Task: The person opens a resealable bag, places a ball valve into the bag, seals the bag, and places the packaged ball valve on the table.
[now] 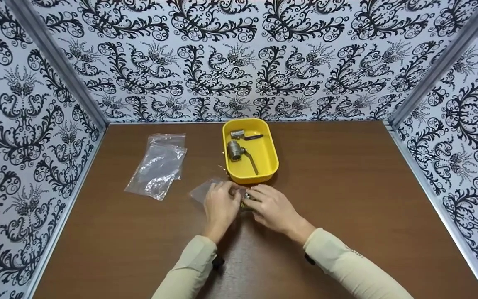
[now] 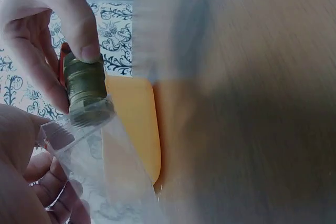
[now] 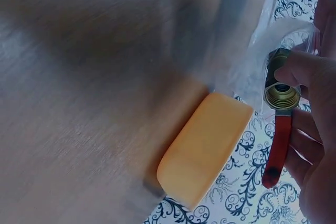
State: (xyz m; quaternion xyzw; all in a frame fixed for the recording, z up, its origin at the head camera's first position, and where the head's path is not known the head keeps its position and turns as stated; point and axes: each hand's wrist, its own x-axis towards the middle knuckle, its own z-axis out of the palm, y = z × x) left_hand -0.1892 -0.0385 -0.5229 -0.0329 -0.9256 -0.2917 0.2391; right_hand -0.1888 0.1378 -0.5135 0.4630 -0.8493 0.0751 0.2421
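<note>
My right hand (image 1: pixel 274 207) grips a brass ball valve (image 3: pixel 278 74), its thumb on the threaded body. The valve's red lever (image 3: pixel 278 150) points away from the body, along the fingers in the right wrist view. A clear zip bag (image 2: pixel 100 166) is pinched by my left hand (image 1: pixel 222 205), its mouth spread. One end of the valve body overlaps the bag's mouth in the left wrist view. Both hands are close together just in front of the yellow tray (image 1: pixel 266 155), and they hide most of the valve in the head view.
Inside the tray lie a larger metal valve (image 1: pixel 234 150) with a grey lever and a smaller valve (image 1: pixel 237 134) with a dark lever. Clear zip bags (image 1: pixel 160 166) overlap on the brown table (image 1: pixel 347 187), left of the tray. Patterned walls (image 1: pixel 239 62) enclose the table's back and sides.
</note>
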